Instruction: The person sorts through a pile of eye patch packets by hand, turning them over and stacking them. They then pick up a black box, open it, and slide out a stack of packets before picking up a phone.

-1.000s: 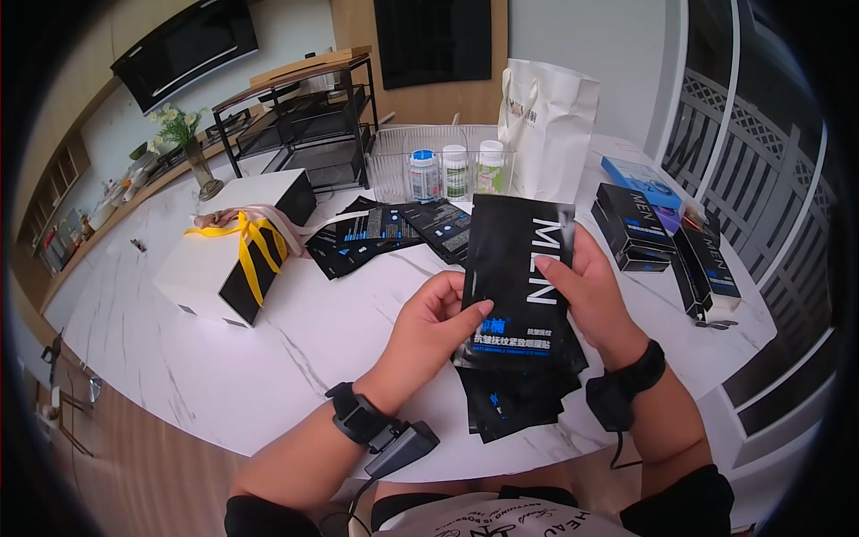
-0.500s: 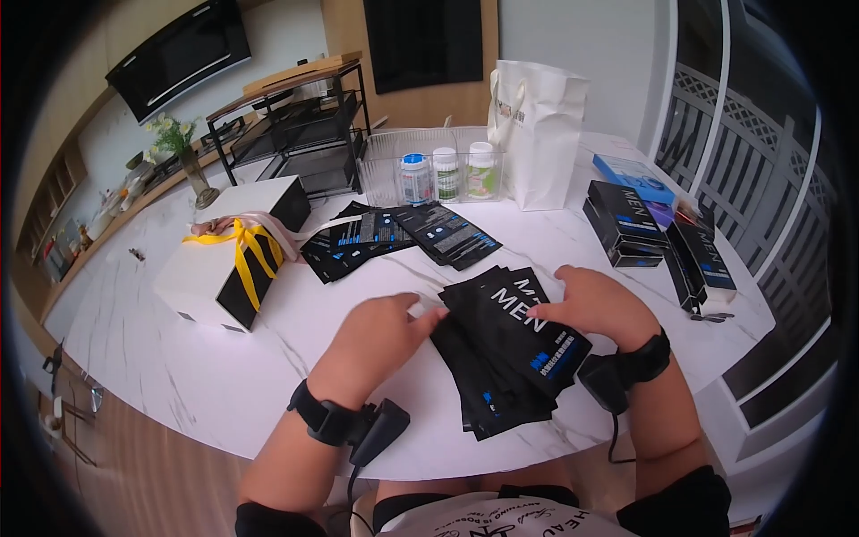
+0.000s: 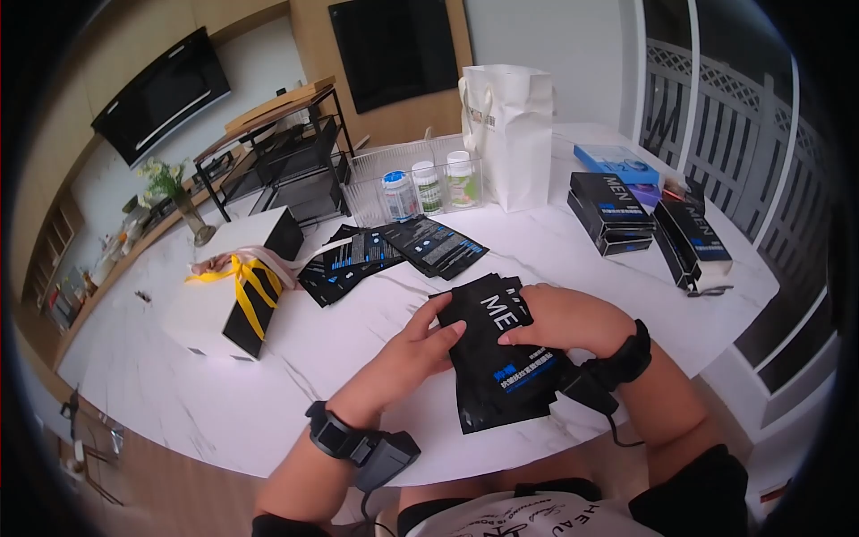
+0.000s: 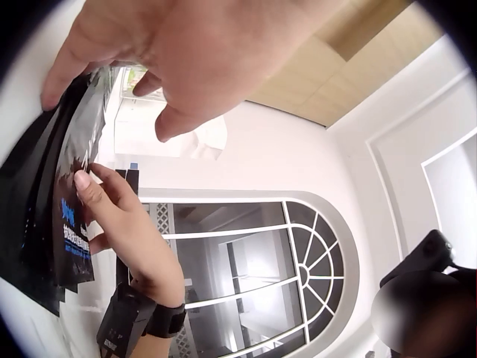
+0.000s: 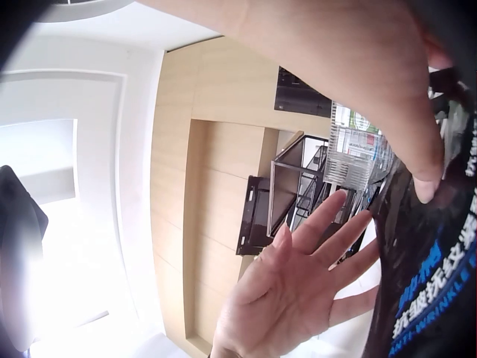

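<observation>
A stack of black foil sachets (image 3: pixel 483 362) marked MEN lies on the table in front of me, its edges slightly uneven. My right hand (image 3: pixel 577 320) grips the stack's right side, thumb across the top sachet and fingers at the far edge. Along the left edge rests my left hand (image 3: pixel 403 358), its fingers loosely extended. In the right wrist view the left hand (image 5: pixel 287 287) shows a bare palm with spread fingers, fingertips right at the sachet's side. The left wrist view shows the right thumb on the top sachet (image 4: pixel 71 216). The undersides of the lower sachets are hidden.
More black sachets (image 3: pixel 438 248) lie fanned out behind. A white box with yellow ribbon (image 3: pixel 215 313) stands left. Beyond are a clear organizer with bottles (image 3: pixel 428 186), a black rack (image 3: pixel 304 179) and a white paper bag (image 3: pixel 514 143). Black MEN boxes (image 3: pixel 613 210) sit right.
The raised sachet has been lowered onto the stack on the table. The left hand moved away from the sachets, then came back to the left edge; the right hand shifted left over the stack.
</observation>
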A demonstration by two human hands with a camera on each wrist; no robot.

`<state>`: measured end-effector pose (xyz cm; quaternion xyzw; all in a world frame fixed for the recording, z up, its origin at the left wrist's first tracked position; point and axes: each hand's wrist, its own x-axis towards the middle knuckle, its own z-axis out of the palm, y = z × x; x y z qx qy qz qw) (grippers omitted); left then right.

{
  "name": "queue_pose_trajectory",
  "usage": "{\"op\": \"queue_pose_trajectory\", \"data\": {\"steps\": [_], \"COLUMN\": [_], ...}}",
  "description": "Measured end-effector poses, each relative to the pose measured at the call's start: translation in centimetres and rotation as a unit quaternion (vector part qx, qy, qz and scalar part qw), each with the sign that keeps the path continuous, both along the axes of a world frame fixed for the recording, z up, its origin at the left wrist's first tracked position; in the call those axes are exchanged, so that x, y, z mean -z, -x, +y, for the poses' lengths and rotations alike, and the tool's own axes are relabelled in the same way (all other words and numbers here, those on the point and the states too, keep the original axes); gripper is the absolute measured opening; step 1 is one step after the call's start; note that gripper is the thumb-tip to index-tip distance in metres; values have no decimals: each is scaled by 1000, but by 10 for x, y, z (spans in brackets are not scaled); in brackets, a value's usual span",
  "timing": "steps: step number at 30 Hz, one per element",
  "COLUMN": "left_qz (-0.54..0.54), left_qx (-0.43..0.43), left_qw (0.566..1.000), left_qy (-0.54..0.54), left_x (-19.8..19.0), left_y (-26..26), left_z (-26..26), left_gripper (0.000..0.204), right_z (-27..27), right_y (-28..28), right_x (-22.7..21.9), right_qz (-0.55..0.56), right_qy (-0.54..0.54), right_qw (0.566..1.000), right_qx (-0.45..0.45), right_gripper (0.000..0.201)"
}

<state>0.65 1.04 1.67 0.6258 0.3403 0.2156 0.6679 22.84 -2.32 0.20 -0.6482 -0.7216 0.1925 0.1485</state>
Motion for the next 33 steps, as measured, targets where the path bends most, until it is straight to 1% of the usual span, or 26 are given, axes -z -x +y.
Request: {"op": "queue_pose_trajectory", "data": {"steps": [1, 2, 4, 5, 7, 8, 11, 13, 14, 15, 17, 18, 19, 20, 21, 22, 23, 25, 26, 27, 28, 29, 30, 31, 32, 33], "left_qz": [9, -62, -171, -160, -193, -214, -187, -177, -135, -92, -75, -84, -94, -101, -99, -141, -182, -263, -266, -268, -276, -277, -277, -277, -284, -283], "left_qx": [5, -31, -85, -79, -134, -90, -96, -69, -55, -43, -24, -27, -30, -65, -62, -97, -132, -154, -177, -200, -210, -212, -218, -222, -208, -209], "left_qw": [1000, 997, 973, 976, 967, 964, 970, 974, 978, 979, 981, 983, 985, 987, 987, 981, 972, 952, 943, 930, 915, 914, 904, 893, 888, 888], "left_qy": [-3, 46, 129, 125, 102, 129, 123, 124, 151, 178, 179, 161, 143, 109, 107, 90, 72, -29, -92, -154, -207, -207, -242, -276, -297, -296], "left_x": [3, 9, 24, 30, 33, 25, 31, 31, 27, 25, 23, 24, 26, 29, 30, 31, 31, 24, 21, 20, 19, 19, 19, 20, 20, 20], "left_y": [-2, -5, -8, -10, -17, -19, -25, -23, -21, -18, -16, -18, -21, -24, -25, -26, -26, -28, -26, -24, -22, -19, -17, -15, -13, -14], "left_z": [1, 5, 15, 15, 11, 5, 3, 5, 6, 7, 8, 5, 2, -3, -4, -5, -5, -3, -2, 0, 1, 1, 2, 2, 1, -1], "left_gripper": [57, 57, 56, 56, 56, 43, 38, 36, 34, 33, 31, 31, 31, 33, 33, 34, 35, 35, 34, 33, 31, 31, 30, 30, 30, 30], "right_z": [0, -1, -3, -3, -2, -2, -1, 1, 3, 2, -1, -2, -2, -2, -1, 13, 25, 28, 33, 30, 21, 11, 6, 2, 0, 2], "right_y": [0, 1, 5, 4, 1, 0, -6, -9, -11, -12, -12, -12, -11, -9, -8, -10, -5, 2, 2, 7, 11, 16, 19, 21, 24, 25], "right_x": [-2, -7, -15, -14, -10, -8, -4, -4, -8, -9, -9, -10, -10, -11, -10, 3, 21, 20, 17, 13, 4, -6, -10, -14, -14, -11], "right_qz": [9, 18, 34, 45, 63, 77, 96, 108, 101, 112, 130, 128, 132, 154, 174, 261, 286, 486, 519, 532, 510, 486, 485, 443, 399, 399], "right_qy": [23, 20, 94, 90, 98, 92, 80, 109, 146, 141, 139, 130, 127, 110, 94, 106, -7, -21, 15, -31, -81, -129, -127, -165, -203, -202], "right_qw": [1000, 1000, 994, 993, 991, 990, 991, 988, 984, 983, 982, 983, 983, 982, 979, 956, 957, 870, 844, 834, 845, 853, 853, 872, 887, 887], "right_qx": [-1, 4, 51, 57, 63, 70, 47, 8, -26, -20, -9, -4, -2, -24, -45, -85, -50, -75, -135, -142, -141, -140, -143, -127, -110, -111], "right_gripper": [56, 56, 52, 52, 56, 56, 55, 51, 54, 54, 59, 65, 65, 62, 60, 61, 63, 63, 83, 49, 49, 48, 48, 47, 46, 46]}}
